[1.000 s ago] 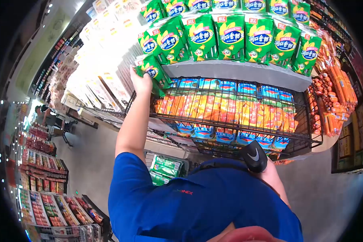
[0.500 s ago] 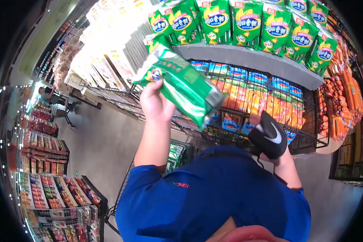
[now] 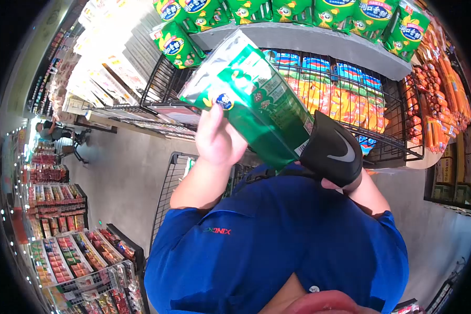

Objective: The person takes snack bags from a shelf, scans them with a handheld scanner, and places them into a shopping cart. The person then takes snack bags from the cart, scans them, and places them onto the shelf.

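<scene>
My left hand (image 3: 220, 138) grips a shiny green bag of sausages (image 3: 269, 112) near its clear upper end, thumb on the front. The bag tilts, its upper end to the left and its lower end by my right hand (image 3: 329, 183). A black cover with a grey swoosh (image 3: 332, 152) lies over that hand and hides most of its fingers. The bag's lower corner meets the cover's edge; whether the fingers hold it I cannot tell. Similar green bags (image 3: 324, 13) stand in a row on the grey shelf ledge (image 3: 309, 39) ahead; one more bag (image 3: 175, 44) leans at its left end.
Below the ledge, a black wire basket (image 3: 403, 128) holds orange and blue packets (image 3: 345, 102). Sausages (image 3: 439, 110) hang at the right. A wire cart (image 3: 165, 191) stands by my left arm. Product racks (image 3: 83, 261) and a distant person (image 3: 47, 131) are at the left.
The green bag has come nearer and turned, showing more of its printed side. My right hand with the black cover has moved left and up to the bag's lower end.
</scene>
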`<state>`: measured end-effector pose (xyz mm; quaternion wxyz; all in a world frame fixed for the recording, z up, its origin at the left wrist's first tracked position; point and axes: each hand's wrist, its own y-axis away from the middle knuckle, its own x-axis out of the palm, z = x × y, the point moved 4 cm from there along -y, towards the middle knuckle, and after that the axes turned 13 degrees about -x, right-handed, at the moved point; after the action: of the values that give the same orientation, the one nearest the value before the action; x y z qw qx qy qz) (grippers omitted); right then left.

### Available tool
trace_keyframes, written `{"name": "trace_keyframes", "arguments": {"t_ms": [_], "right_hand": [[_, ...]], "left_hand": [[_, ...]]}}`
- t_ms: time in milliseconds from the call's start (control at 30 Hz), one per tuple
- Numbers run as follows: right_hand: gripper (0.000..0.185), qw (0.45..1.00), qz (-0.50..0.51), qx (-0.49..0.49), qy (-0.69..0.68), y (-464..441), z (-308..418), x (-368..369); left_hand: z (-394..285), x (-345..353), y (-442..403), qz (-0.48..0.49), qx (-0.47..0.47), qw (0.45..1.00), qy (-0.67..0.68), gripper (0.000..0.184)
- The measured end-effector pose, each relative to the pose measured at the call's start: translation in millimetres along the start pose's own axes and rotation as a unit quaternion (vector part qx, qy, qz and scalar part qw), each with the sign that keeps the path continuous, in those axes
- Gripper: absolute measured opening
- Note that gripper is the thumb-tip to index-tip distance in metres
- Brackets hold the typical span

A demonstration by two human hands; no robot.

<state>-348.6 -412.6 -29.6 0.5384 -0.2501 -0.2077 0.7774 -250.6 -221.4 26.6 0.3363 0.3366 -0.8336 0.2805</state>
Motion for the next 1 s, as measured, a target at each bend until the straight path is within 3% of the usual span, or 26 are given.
{"name": "trace_keyframes", "arguments": {"t_ms": [67, 200, 267, 300, 333, 367, 400, 433, 467, 533, 700, 767, 1000], "right_hand": [[0.059, 0.986, 0.02, -0.025, 0.165, -9, 15, -3], [0.077, 0.996, 0.05, -0.005, 0.076, -12, 10, -12], [0.076, 0.983, 0.111, -0.028, 0.144, -11, 14, -16], [0.055, 0.973, 0.053, -0.044, 0.22, -10, 21, -16], [0.055, 0.974, 0.058, -0.042, 0.217, -8, 24, -11], [0.054, 0.991, -0.055, 0.065, 0.107, -4, 20, -15], [0.053, 0.971, -0.166, 0.17, -0.006, 3, 13, -18], [0.056, 0.97, -0.176, 0.165, -0.004, 3, 13, -20], [0.056, 0.971, -0.172, 0.168, -0.006, 5, 11, -23], [0.059, 0.979, 0.02, 0.117, 0.166, 1, 15, -22], [0.062, 0.985, 0.027, 0.15, 0.076, -9, 13, -10], [0.066, 0.986, -0.029, 0.164, -0.005, -12, 11, -5], [0.065, 0.983, 0.112, 0.127, 0.074, -26, 4, 16]], "left_hand": [[24, -9, 5, -0.04, -0.047, 0.998, -0.023, 0.063], [52, -15, 10, -0.06, -0.152, 0.985, -0.046, 0.054], [50, -10, 7, -0.077, -0.139, 0.987, -0.014, 0.048], [47, -13, 6, -0.101, -0.106, 0.989, -0.025, 0.046], [44, -16, 5, -0.126, -0.072, 0.989, -0.037, 0.044], [42, -21, 5, -0.14, -0.053, 0.984, -0.092, 0.048], [42, -25, 4, -0.145, -0.051, 0.984, -0.09, 0.048], [40, -30, 4, -0.159, -0.042, 0.983, -0.083, 0.047], [39, -34, 5, -0.173, -0.034, 0.981, -0.076, 0.046], [37, -33, 8, -0.185, -0.04, 0.98, -0.055, 0.046], [32, -34, 21, -0.216, -0.023, 0.974, -0.058, 0.046], [29, -33, 28, -0.225, -0.02, 0.972, -0.059, 0.046], [12, -37, 61, -0.193, 0.011, 0.981, 0.004, 0.04]]}}
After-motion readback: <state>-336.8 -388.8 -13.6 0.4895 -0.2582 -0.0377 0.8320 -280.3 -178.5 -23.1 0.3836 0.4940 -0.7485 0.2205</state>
